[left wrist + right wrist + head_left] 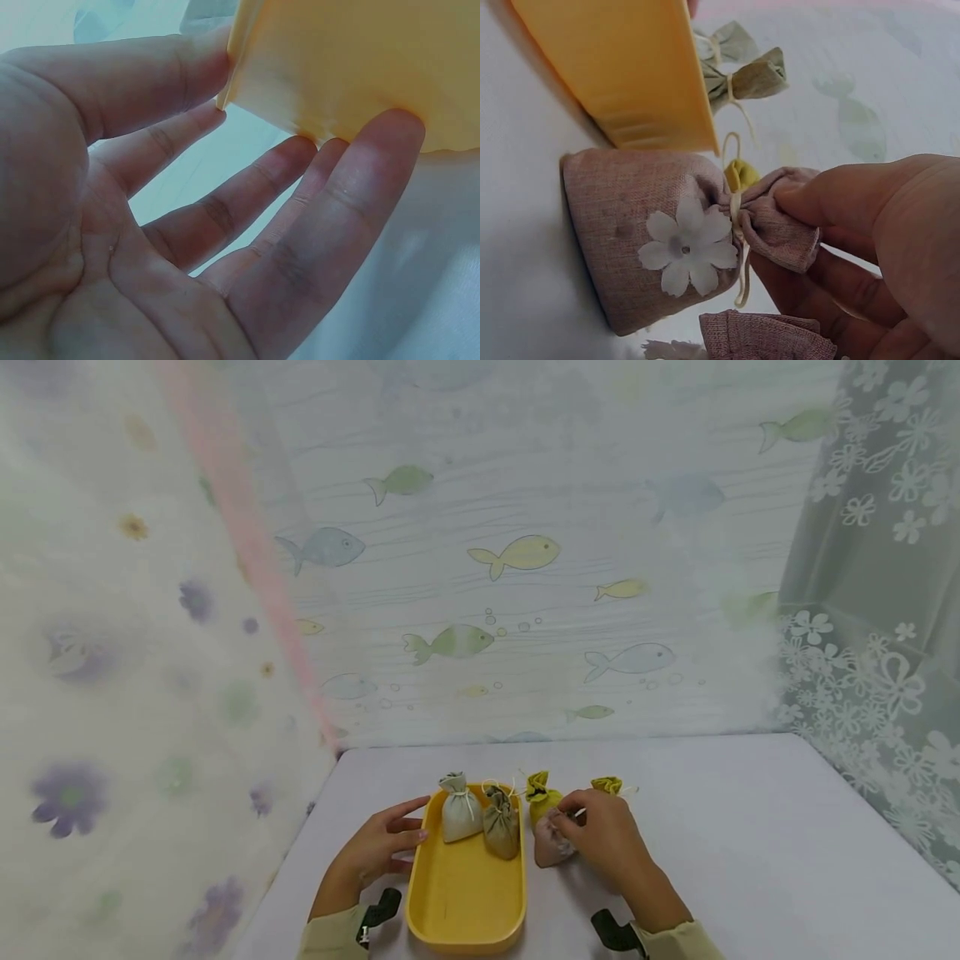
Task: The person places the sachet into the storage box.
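Left hand (375, 846), fingers apart, touches yellow tray (467, 903); right hand (609, 833) pinches mauve pouch (619, 236), white tabletop (757, 843) below fish-printed backdrop (555, 485).

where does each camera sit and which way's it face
Head: worn on the head, facing forward and down at the yellow tray; left hand, right hand, sleeves show.
Left wrist: worn there, facing the left hand touching the tray.
Right wrist: worn there, facing the right hand pinching a pink pouch.
Head and right wrist share that pouch.

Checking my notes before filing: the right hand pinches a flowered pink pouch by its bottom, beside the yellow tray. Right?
Not quite: in the right wrist view, the right hand pinches the flowered pink pouch by its gathered top, not its bottom, beside the yellow tray.
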Available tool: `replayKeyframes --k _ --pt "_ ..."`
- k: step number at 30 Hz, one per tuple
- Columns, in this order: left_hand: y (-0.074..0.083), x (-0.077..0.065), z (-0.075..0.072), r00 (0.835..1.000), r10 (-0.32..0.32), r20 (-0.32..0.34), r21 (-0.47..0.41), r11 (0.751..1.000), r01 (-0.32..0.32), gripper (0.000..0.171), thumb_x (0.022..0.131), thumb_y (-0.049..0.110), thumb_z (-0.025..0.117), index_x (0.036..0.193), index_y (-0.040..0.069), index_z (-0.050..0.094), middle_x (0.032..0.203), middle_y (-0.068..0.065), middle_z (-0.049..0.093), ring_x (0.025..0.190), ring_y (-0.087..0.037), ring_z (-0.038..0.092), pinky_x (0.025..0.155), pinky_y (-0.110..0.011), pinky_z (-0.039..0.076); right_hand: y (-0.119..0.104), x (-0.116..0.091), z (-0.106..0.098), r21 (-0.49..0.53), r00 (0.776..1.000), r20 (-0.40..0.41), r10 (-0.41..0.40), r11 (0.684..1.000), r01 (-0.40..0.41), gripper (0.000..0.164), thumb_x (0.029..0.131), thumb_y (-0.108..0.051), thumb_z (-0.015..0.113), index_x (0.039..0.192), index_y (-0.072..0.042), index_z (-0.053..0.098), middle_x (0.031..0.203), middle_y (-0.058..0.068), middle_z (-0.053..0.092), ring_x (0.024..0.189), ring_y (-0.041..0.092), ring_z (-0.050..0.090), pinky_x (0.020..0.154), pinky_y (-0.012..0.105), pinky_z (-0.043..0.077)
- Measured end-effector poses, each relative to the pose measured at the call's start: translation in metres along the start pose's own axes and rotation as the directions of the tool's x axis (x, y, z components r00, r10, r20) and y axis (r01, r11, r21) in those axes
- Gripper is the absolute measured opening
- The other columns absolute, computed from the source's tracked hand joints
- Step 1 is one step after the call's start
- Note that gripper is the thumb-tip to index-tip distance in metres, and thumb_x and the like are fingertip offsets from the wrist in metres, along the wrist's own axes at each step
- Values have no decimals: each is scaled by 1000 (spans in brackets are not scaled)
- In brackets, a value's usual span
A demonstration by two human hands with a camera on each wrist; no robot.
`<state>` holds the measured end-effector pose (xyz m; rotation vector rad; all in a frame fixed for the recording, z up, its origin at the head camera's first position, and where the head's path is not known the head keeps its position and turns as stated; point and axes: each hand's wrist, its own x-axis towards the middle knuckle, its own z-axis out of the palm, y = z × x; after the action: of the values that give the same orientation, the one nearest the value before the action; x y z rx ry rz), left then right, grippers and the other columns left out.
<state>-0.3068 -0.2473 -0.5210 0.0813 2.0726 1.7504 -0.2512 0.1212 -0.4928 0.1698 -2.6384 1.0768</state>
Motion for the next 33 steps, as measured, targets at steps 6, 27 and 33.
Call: replayKeyframes --k 6,27,33 --pt "1 -1 1 1000 5 -3 5 1000 -5 72 95 21 77 159 23 43 142 -19 59 106 -26 72 84 -50 64 1 1 -1 -2 1000 -19 -3 1000 3 6 88 -22 84 89 -25 78 86 -13 72 77 3 64 67 26 56" --pt "-1 1 1 1000 -6 -10 13 1000 6 75 94 24 79 159 23 43 140 -19 59 105 -26 72 83 -50 64 -8 -3 -9 30 992 -100 -75 996 78 12 88 -16 82 86 -25 75 84 -14 70 77 4 62 66 24 53" --pt "-2 0 0 1000 -1 -5 11 1000 1 74 94 25 78 159 24 43 142 -20 58 106 -25 72 84 -50 64 -13 -4 -12 25 985 -142 -100 994 105 10 88 -15 82 87 -23 75 83 -13 67 76 4 61 64 22 53"
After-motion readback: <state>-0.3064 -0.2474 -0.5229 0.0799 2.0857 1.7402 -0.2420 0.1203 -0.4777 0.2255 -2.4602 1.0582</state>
